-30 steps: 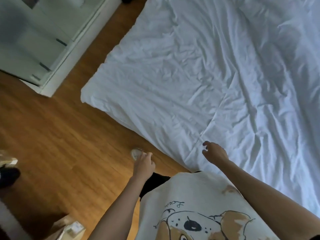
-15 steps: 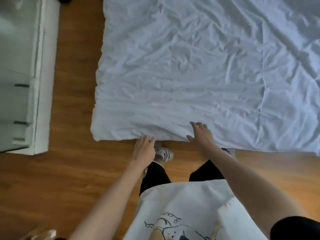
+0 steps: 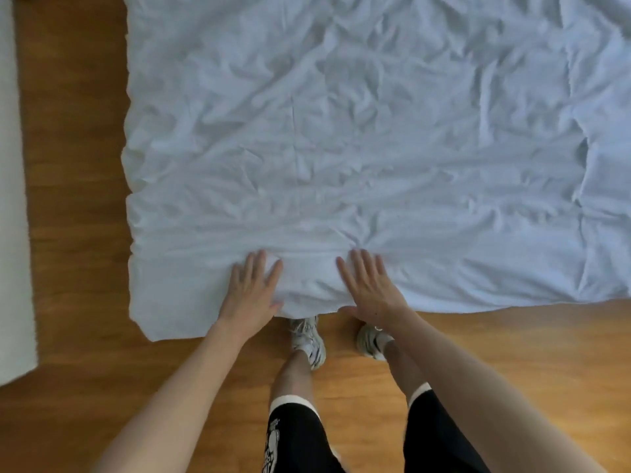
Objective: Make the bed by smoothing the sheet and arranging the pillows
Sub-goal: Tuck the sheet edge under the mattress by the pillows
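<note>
One wooden floor, spread to the left of both grips and behind them, toward the feet. One white sheet, wrinkled all over, stretched ahead of the grips and far out to their right, its near edge running just under the palms and its near-left corner lying a little left of and behind the left grip. One pale strip of furniture, its kind unclear, well left of the left grip at the frame edge. Two bare forearms, reaching forward from the bottom of the view. One pair of black shorts with white hems, directly behind the grips. Two grips, side by side and apart from each other: left grip flat on the sheet, fingers straight and slightly spread, holding nothing; right grip likewise flat with straight fingers, pressed on the sheet, heel of the palm at the sheet's near edge. A bunch of creases in the cloth just ahead of the right fingertips. Two light sneakers on the floor just behind the grips, the left toe tucked under the sheet's edge between them. No pillows in sight.
</note>
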A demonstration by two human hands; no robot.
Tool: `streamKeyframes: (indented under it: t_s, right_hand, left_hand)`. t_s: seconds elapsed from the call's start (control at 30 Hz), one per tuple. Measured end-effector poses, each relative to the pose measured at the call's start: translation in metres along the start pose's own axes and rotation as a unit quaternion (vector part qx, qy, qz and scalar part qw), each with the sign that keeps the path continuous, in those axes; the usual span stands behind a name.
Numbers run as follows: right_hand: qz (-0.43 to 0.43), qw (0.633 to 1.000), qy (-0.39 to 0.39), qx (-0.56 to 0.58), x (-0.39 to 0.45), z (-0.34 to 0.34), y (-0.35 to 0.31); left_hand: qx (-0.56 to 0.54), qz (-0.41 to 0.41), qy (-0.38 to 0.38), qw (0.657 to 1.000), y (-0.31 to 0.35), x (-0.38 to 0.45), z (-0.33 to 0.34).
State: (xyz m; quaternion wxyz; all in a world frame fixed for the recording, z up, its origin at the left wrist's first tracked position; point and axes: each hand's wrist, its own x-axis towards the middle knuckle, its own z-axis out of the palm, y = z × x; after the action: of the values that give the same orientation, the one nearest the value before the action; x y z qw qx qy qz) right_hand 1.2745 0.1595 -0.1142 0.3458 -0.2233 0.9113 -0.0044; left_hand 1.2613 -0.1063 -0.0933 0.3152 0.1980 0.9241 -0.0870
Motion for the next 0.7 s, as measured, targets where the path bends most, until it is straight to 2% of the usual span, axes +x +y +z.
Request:
streamKeyframes:
  t_s: [0.07, 0.13, 0.2, 0.3, 0.37, 0.47, 0.53, 0.57, 0.63, 0.7]
  right_hand:
    - [0.003, 1.000, 0.023, 0.000, 0.019, 0.020, -0.002]
    - [-0.003, 0.989, 0.147, -0.017, 0.038, 0.037, 0.000]
    - [-0.012, 0.971, 0.238, -0.023, 0.053, 0.040, 0.007]
    - [-0.004, 0.968, 0.248, -0.018, 0.058, 0.030, 0.001]
    - [-0.009, 0.974, 0.227, -0.001, 0.042, 0.027, -0.013]
    - [-0.040, 0.986, 0.158, 0.023, -0.002, 0.035, -0.036]
    - [-0.001, 0.997, 0.067, 0.036, -0.027, 0.033, -0.052]
    - [0.028, 0.999, 0.000, 0.020, -0.038, 0.028, -0.060]
    - [0.045, 0.992, -0.121, -0.004, -0.057, 0.021, -0.076]
    - [0.051, 0.986, -0.156, 0.017, -0.069, 0.007, -0.087]
  left_hand:
    - [0.009, 0.018, 0.020, 1.000, -0.010, 0.017, 0.027]
    - [0.019, 0.022, 0.050, 0.998, -0.015, 0.029, 0.044]
    - [0.036, 0.016, 0.124, 0.991, -0.020, 0.039, 0.050]
    - [-0.023, 0.080, 0.209, 0.974, -0.035, 0.041, 0.054]
    - [-0.069, 0.131, 0.206, 0.967, -0.038, 0.024, 0.053]
    - [-0.077, 0.160, 0.162, 0.971, -0.025, -0.030, 0.059]
    - [-0.073, 0.140, 0.082, 0.984, -0.015, -0.063, 0.063]
    - [-0.063, 0.113, -0.004, 0.992, -0.014, -0.073, 0.061]
    - [0.005, 0.068, -0.109, 0.992, -0.016, -0.091, 0.054]
    - [0.065, 0.089, -0.152, 0.982, -0.018, -0.104, 0.039]
